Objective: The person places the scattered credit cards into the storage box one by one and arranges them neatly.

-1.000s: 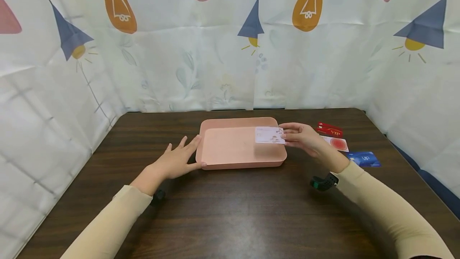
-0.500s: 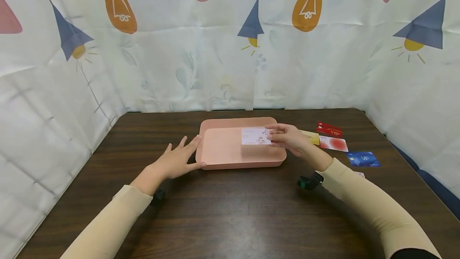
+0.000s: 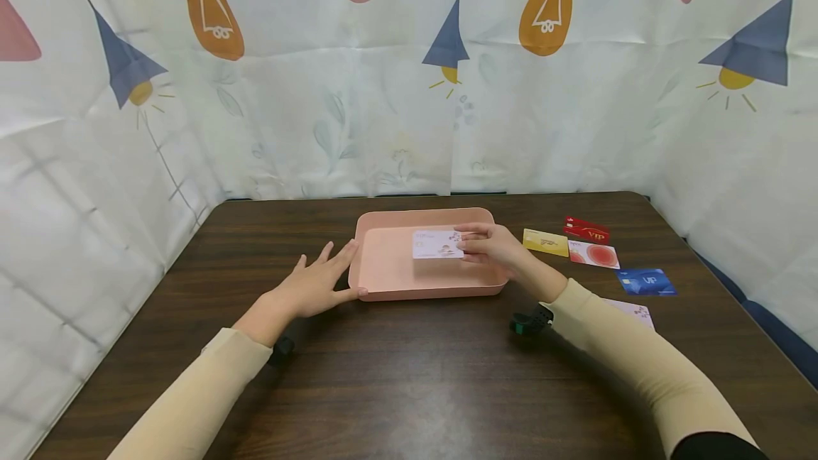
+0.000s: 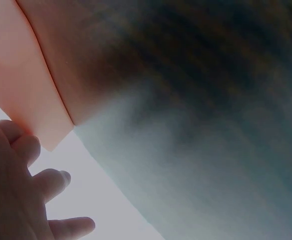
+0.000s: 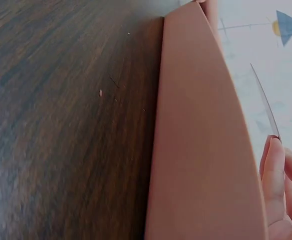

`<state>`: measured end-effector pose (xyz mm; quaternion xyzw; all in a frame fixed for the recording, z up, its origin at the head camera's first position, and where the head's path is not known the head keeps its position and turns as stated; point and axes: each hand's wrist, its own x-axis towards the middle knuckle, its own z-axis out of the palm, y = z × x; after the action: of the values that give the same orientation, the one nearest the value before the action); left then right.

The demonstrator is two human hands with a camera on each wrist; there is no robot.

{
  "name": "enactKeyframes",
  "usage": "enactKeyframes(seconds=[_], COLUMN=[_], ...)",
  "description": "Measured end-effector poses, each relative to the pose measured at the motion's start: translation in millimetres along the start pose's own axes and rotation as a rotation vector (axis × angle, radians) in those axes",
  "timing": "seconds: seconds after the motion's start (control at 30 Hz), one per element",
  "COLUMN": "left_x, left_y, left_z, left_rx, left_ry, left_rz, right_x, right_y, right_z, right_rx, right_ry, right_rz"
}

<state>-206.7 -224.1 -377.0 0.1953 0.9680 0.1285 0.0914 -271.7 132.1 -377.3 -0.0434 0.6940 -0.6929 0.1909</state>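
Pinching a white card (image 3: 437,244) by one end, the right hand (image 3: 488,245) holds it over the one pink tray (image 3: 383,268), long axis side to side, free end toward the left hand (image 3: 313,286), whose spread fingers touch the rim. The card's print is too small to read. Right of the grip lie five more: red card (image 3: 586,231) reading "VIP", yellow card (image 3: 545,243), red-circled card (image 3: 593,255), blue card (image 3: 647,282), pale card (image 3: 639,312) partly behind the sleeve (image 3: 613,332).

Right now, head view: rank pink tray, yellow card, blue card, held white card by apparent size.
1. Pink tray, clearly largest.
2. Held white card and blue card: too alike to rank; fingers cover part of the white one.
3. Yellow card, smallest.
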Motion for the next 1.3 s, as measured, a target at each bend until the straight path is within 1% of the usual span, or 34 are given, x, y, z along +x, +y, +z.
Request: enactKeyframes(seconds=[0.17, 0.3, 0.4, 0.53, 0.63, 0.9, 1.03, 1.17, 1.3], left_x=[0.8, 1.8, 2.3, 3.1, 3.6, 2.8, 1.8, 1.2, 1.4], left_y=[0.1, 0.3, 0.9, 1.1, 0.9, 1.8, 1.2, 1.4, 2.2], left_z=[0.6, 0.9, 0.6, 0.8, 0.6, -0.8, -0.9, -1.0, -1.0], left_rx=[0.006, 0.013, 0.011, 0.013, 0.014, 0.005, 0.009, 0.008, 0.005], left_ry=[0.000, 0.001, 0.002, 0.002, -0.001, -0.007, -0.007, -0.004, -0.007], left_rz=[0.001, 0.001, -0.001, -0.001, -0.003, -0.003, -0.004, -0.004, -0.003], right_x=[4, 6, 8, 10, 11, 22, 26, 29, 28], right_y=[4, 6, 6, 5, 4, -2, -3, -1, 4], right_z=[8, 14, 20, 29, 35, 45, 50, 54, 59], right_rx=[0.003, -0.037, -0.057, -0.047, -0.025, 0.040, 0.045, 0.013, 0.002], right_ry=[-0.032, -0.060, -0.059, -0.021, 0.001, 0.071, 0.084, 0.073, 0.021], right_rz=[-0.026, -0.050, -0.054, -0.050, -0.033, 0.047, 0.065, 0.060, 0.062])
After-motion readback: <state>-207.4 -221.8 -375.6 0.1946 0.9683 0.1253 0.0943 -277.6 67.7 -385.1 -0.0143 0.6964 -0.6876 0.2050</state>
